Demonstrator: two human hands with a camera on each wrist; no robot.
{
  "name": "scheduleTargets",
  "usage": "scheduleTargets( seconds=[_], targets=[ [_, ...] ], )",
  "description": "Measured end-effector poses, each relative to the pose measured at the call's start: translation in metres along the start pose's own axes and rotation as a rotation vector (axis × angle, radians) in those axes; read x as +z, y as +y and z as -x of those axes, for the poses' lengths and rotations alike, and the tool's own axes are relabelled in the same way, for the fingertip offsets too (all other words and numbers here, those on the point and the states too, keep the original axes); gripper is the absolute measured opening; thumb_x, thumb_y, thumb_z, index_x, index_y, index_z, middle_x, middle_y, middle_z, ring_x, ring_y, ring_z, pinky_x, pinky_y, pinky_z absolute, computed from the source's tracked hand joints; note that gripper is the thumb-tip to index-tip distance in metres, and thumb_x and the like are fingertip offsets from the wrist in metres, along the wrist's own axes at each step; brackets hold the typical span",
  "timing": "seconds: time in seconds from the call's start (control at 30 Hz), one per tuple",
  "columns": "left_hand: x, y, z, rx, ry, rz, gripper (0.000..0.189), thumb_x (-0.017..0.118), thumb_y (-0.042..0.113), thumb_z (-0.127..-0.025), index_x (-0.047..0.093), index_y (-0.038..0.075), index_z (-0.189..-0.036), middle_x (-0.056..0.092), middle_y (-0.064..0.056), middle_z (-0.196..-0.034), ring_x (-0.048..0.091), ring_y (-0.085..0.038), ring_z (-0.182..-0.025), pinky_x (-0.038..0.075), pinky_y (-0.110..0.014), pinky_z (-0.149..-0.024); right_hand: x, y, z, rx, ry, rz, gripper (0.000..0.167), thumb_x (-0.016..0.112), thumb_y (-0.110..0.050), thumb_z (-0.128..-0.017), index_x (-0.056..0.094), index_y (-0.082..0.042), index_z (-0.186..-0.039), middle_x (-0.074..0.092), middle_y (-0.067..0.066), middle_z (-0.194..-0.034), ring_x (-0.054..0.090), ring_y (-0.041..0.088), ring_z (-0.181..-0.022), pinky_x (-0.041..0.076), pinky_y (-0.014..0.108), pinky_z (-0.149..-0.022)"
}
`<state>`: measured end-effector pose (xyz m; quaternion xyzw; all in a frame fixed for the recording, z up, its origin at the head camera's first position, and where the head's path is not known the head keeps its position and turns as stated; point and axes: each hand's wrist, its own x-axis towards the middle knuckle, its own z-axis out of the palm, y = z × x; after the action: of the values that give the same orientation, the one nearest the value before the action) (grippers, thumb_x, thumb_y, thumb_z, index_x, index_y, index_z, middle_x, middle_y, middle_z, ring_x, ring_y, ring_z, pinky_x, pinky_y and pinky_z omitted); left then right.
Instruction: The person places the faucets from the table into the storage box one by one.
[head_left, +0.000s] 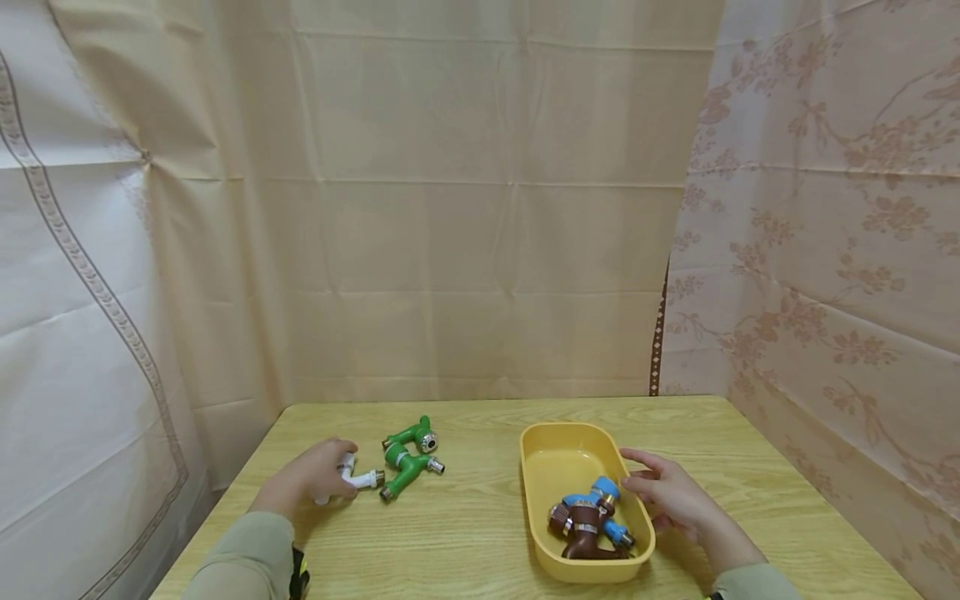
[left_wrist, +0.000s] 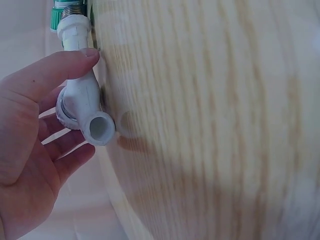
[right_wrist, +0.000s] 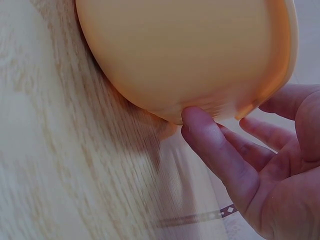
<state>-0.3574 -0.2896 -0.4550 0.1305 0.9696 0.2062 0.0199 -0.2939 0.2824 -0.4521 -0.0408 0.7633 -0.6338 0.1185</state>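
Observation:
At the left of the table, my left hand (head_left: 318,475) grips a white plastic tap (head_left: 366,479). In the left wrist view the thumb lies across the body of the white tap (left_wrist: 82,95) and the other fingers are behind it; its open spout end is close over the wood. Two green taps (head_left: 405,475) lie just right of this hand. My right hand (head_left: 678,500) is at the right side of a yellow plastic tub (head_left: 528,500), its fingers loosely bent. The right wrist view has a fingertip against the outer wall of the tub (right_wrist: 185,55).
Inside the tub, a brown tap (head_left: 585,525) lies over a blue tap (head_left: 618,532) at the near end. The wood-grain table (head_left: 450,550) ends at a beige curtain (head_left: 480,250) behind, with a flowered curtain (head_left: 847,275) at the right.

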Motion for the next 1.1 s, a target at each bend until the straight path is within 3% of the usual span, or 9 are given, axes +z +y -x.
scheduleTargets(
  seconds=[0.1, 0.4, 0.67, 0.9, 1.1],
  targets=[
    [0.0, 0.001, -0.001, -0.003, 0.004, 0.004, 0.073, 0.092, 0.015, -0.07, 0.06, -0.006, -0.132, 0.063, -0.015, -0.119, 0.06, -0.029, -0.104, 0.05, -0.052, -0.093, 0.0, 0.0, 0.0, 0.0, -0.003, -0.005, 0.072, 0.063, -0.016, -0.101, 0.025, -0.001, -0.159, 0.064, 0.018, -0.119, 0.071, 0.032, -0.089, 0.06, 0.053, -0.065],
    [-0.003, 0.005, -0.002, 0.005, 0.012, 0.007, 0.074, 0.091, 0.015, -0.07, 0.059, -0.007, -0.132, 0.064, -0.017, -0.12, 0.06, -0.029, -0.104, 0.048, -0.053, -0.097, 0.0, 0.001, 0.0, 0.002, -0.007, -0.013, 0.071, 0.062, -0.016, -0.102, 0.024, 0.0, -0.159, 0.054, 0.03, -0.135, 0.071, 0.034, -0.091, 0.06, 0.054, -0.066],
    [-0.006, 0.008, -0.004, 0.021, 0.027, -0.014, 0.076, 0.092, 0.02, -0.071, 0.059, -0.006, -0.133, 0.062, -0.018, -0.123, 0.06, -0.03, -0.105, 0.05, -0.053, -0.094, 0.0, 0.0, 0.0, -0.003, -0.005, -0.007, 0.071, 0.062, -0.016, -0.101, 0.024, 0.0, -0.159, 0.062, 0.021, -0.124, 0.071, 0.034, -0.091, 0.06, 0.054, -0.066],
    [-0.005, 0.012, -0.005, 0.027, 0.039, -0.01, 0.074, 0.091, 0.02, -0.072, 0.059, -0.005, -0.134, 0.062, -0.019, -0.126, 0.06, -0.03, -0.106, 0.05, -0.052, -0.094, 0.001, 0.0, -0.001, 0.007, 0.004, -0.003, 0.071, 0.063, -0.015, -0.101, 0.025, -0.001, -0.159, 0.06, 0.027, -0.128, 0.071, 0.033, -0.091, 0.06, 0.054, -0.066],
    [-0.003, 0.019, -0.009, 0.021, 0.051, 0.0, 0.076, 0.09, 0.023, -0.075, 0.057, -0.004, -0.137, 0.06, -0.018, -0.13, 0.059, -0.031, -0.111, 0.049, -0.052, -0.096, 0.0, 0.0, 0.0, 0.001, -0.002, -0.01, 0.071, 0.063, -0.015, -0.1, 0.025, 0.0, -0.159, 0.063, 0.022, -0.124, 0.071, 0.033, -0.091, 0.06, 0.054, -0.066]
  ],
)
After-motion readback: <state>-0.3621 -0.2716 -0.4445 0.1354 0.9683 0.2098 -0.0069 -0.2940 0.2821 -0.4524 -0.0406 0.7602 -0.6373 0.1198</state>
